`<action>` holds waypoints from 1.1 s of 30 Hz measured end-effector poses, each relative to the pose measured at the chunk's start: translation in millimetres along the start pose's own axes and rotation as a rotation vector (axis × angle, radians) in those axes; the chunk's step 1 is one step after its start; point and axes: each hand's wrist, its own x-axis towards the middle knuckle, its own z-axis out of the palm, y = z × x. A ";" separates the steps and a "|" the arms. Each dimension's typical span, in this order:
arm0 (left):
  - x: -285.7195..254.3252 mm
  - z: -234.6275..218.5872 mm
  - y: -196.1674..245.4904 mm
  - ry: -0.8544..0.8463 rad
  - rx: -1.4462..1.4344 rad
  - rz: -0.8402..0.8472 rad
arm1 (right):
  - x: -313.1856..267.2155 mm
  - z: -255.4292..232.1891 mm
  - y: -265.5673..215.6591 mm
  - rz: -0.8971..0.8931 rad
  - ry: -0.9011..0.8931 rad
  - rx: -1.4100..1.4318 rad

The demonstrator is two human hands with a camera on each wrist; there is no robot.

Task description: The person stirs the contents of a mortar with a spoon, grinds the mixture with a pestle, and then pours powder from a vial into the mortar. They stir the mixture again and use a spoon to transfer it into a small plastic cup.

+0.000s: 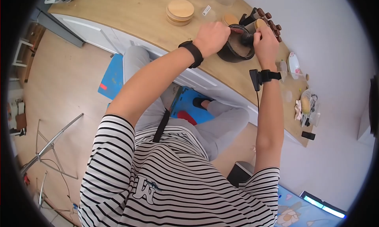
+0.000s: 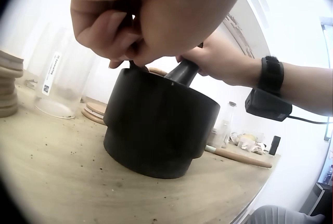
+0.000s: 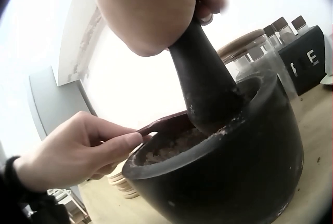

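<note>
A black mortar (image 1: 226, 53) stands on the wooden counter, with coarse crushed bits (image 3: 169, 150) inside. My right hand (image 1: 267, 47) grips the upper end of a dark pestle (image 3: 203, 73), which leans into the bowl. In the right wrist view its thick end lies against the inner wall near the rim. My left hand (image 1: 213, 38) pinches the thin handle of a dark reddish-brown spoon-like utensil (image 3: 174, 123) that reaches over the rim into the mortar, beside the pestle. The utensil's far end is hidden in the bowl.
Stacked round wooden lids (image 1: 180, 11) and a labelled clear container (image 2: 60, 86) stand left of the mortar. Behind it is a black rack (image 3: 304, 60) of brown-capped bottles. A white dish (image 1: 293, 64) and a wire basket (image 1: 309, 102) sit farther right. The counter's front edge runs close to my legs.
</note>
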 end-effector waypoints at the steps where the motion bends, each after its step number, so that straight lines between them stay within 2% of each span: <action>1: -1.5 0.5 1.2 0.013 -0.012 -0.002 | 1.1 -0.8 0.0 -0.015 0.005 -0.008; 5: -1.6 3.7 -0.3 0.058 -0.075 -0.018 | -2.0 5.2 -13.5 0.074 -0.019 -0.032; 8: -3.3 8.5 0.1 0.064 -0.113 -0.004 | -14.6 0.6 -31.5 -0.030 -0.099 -0.056; 12: -0.2 12.6 0.8 0.063 -0.136 -0.045 | -22.1 2.5 -35.2 -0.048 -0.049 -0.043; 15: 3.2 13.1 -0.1 0.044 -0.149 -0.076 | -19.1 -3.5 -34.0 -0.094 -0.103 -0.048; 18: 0.5 7.3 3.3 0.034 -0.132 -0.094 | -12.6 -3.8 -12.0 0.017 0.010 0.008; 22: -0.3 8.5 3.1 0.043 -0.122 -0.079 | -8.1 -12.0 -0.7 0.019 -0.043 -0.038; 25: 2.7 7.6 5.4 0.036 -0.130 -0.086 | -17.6 -9.4 -8.9 0.047 -0.074 -0.045; 28: 1.4 11.0 3.0 0.052 -0.126 -0.083 | -26.6 -8.1 -38.1 0.104 -0.108 -0.112; 31: 0.1 14.9 2.3 0.076 -0.140 -0.060 | -18.7 -12.8 -57.7 -0.173 -0.169 -0.143; 33: 0.5 16.3 1.3 0.099 -0.172 -0.057 | -13.3 -4.8 -40.5 -0.068 -0.211 -0.177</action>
